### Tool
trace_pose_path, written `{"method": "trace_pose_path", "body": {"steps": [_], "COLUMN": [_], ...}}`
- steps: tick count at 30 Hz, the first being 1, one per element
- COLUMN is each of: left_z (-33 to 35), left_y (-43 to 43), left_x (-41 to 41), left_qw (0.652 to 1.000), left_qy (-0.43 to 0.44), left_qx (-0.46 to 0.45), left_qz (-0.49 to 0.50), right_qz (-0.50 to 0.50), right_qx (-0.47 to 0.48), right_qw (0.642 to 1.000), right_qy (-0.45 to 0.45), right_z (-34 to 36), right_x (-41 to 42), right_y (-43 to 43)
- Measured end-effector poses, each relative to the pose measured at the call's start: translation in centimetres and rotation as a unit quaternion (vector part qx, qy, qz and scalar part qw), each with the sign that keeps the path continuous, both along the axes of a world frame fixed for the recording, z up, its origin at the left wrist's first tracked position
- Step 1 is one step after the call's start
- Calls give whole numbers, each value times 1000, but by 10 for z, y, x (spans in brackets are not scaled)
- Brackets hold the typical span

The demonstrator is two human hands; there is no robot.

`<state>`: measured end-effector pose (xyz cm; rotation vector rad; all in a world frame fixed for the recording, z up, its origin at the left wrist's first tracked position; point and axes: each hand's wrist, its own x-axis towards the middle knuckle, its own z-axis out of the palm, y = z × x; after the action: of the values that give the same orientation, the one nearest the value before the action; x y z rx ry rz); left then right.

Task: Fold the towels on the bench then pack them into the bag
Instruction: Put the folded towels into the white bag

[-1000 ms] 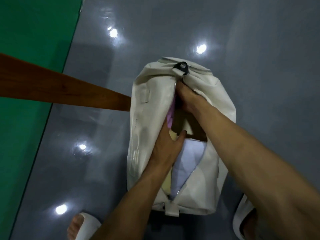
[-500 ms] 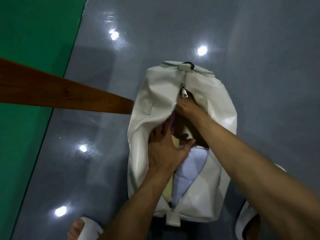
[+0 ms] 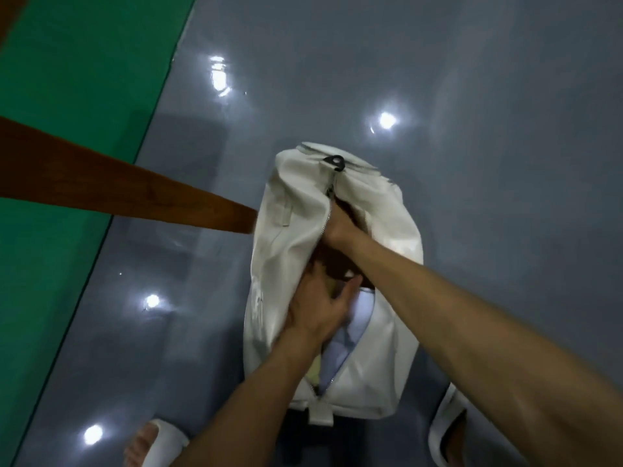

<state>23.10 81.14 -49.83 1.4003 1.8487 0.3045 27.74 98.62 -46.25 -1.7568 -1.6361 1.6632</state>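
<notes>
The white bag (image 3: 381,358) lies unzipped on the floor (image 3: 505,163), towels (image 3: 357,328) inside. Our left hand (image 3: 320,315) presses them, fingers spread — our right hand (image 3: 337,227) reaches into the far end, fingers hidden, so we cannot tell its grip.

Your left hand (image 3: 320,315) and right hand (image 3: 337,227) are both in the open white bag (image 3: 286,257) on the glossy grey floor (image 3: 505,163).
Your left hand lies at the middle of the zip opening, thumb spread and fingertips tucked under the left flap. Your right hand reaches into the far end beside the zip teeth, with its fingers hidden. A pale blue towel (image 3: 357,318) and a yellow towel (image 3: 315,372) show in the near part of the opening. The wooden counter (image 3: 135,193) runs in from the left to the bag's side, over a green strip (image 3: 67,96).
</notes>
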Motion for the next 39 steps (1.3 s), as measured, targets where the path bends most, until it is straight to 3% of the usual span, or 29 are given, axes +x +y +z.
{"method": "trace_pose_path", "body": {"steps": [1,2,3,4,5,7,11,13,18,22,29,32,35,39], "left_z": [-21,-9,16,51,89,147,184,206,285,347,432,457,474,499], "left_y": [1,8,-2,-9,1,-14,-20,-28,-55,-78,-131,-139,-120,-74], "left_x": [6,6,14,23,33,35,32,12,-52,-93,-169,-207,-246,-281], "left_qw": [985,967,972,991,984,988,986,976,964,952,915,900,863,710], "left_qy": [152,203,206,115,148,88,100,134,210,254,279,196,-3,-360], "left_qx": [9,107,87,72,88,119,134,171,161,172,256,273,246,177], "left_qz": [76,114,68,2,37,-51,2,-18,-18,-4,136,277,441,578], "right_qz": [11,12,23,31,44,43,73,88,146,180,230,217,128,23], "right_qx": [12,11,-18,-23,-23,-8,57,107,174,256,358,337,231,66], "right_qw": [1000,1000,999,999,999,999,996,989,968,946,904,916,955,968], "right_qy": [-10,-25,-30,-29,-22,-15,-18,-56,-109,-86,-39,15,136,240], "right_z": [4,16,30,39,57,88,155,180,237,299,383,413,441,454], "right_x": [4,9,15,25,32,45,58,56,51,32,-41,-82,-126,-183], "right_y": [-9,-23,-37,-48,-57,-69,-97,-106,-123,-146,-178,-183,-176,-130]}}
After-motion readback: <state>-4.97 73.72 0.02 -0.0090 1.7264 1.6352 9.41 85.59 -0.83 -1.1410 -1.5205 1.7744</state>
